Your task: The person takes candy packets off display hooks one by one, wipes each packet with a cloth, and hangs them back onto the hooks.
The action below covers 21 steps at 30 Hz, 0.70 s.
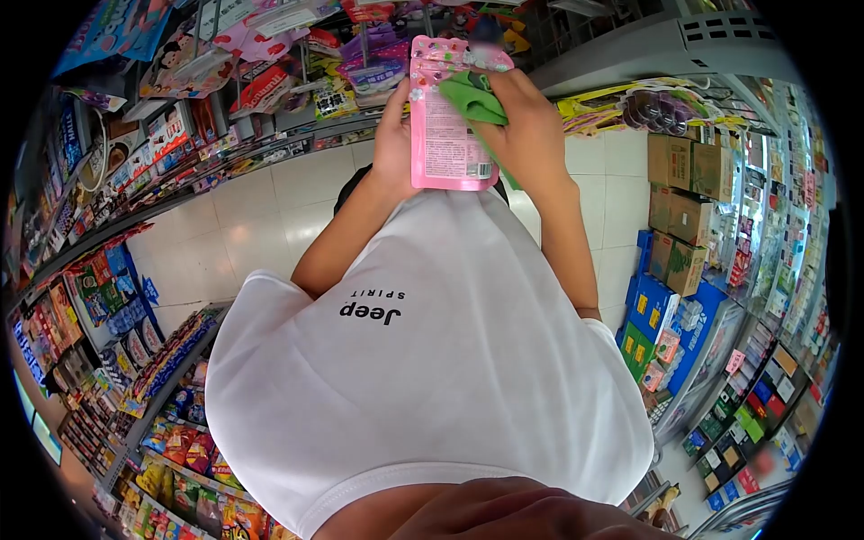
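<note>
- the pink pouch (438, 160) is held out ahead of the person's white shirt (432, 387), its printed side towards the wearer, a barcode near one lower corner.
- from here it looks light and soft-bodied, with flat seams that are probably stiffer; the smooth film could slip a little, so a side seam seems the best place to take hold.
- the left hand (393, 144) has its grip closed on the pouch's left edge.
- the right hand (533, 135) has its grip bunched around a green cloth (472, 99), which covers part of the pouch's upper right; i can't tell how firmly it presses.
- the pouch's top looks sealed, so whatever it contains is hidden from me.
- just beyond, coloured packets (378, 72) hang from a rack.
- over to the right, cardboard boxes (673, 216) stand stacked, contents out of sight.
- lower left, shelves carry bagged snacks (180, 441).
</note>
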{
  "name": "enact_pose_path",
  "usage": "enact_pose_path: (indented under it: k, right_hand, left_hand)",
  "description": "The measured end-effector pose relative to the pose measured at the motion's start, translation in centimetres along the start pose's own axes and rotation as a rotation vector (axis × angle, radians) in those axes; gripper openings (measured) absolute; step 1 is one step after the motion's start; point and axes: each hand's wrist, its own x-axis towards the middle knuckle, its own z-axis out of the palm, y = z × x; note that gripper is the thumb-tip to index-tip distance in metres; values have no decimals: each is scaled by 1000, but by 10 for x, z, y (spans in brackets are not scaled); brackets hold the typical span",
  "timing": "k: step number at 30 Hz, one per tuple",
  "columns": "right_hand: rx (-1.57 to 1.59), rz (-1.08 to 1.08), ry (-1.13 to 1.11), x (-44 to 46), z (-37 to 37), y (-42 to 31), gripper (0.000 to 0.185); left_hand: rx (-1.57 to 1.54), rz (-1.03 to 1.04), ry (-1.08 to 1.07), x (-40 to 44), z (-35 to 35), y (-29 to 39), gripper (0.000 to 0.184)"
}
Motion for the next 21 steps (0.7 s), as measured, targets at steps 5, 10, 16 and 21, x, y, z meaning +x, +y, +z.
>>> enact_pose_path:
  k: [5,10,16,21]
  right_hand:
    - [121,-99,-265,-20,-6,-20,44]
    - [111,129,4,-13,1,4,37]
    - [123,152,46,-24,-1,-7,40]
    - [69,167,100,-22,3,18,39]
  left_hand:
    - [-136,15,-111,0,-5,4,67]
    - [-318,-76,-300,3,-17,7,68]
    - [-349,-62,-259,1,-11,10,65]
    - [-313,-85,-233,1,-19,8,66]
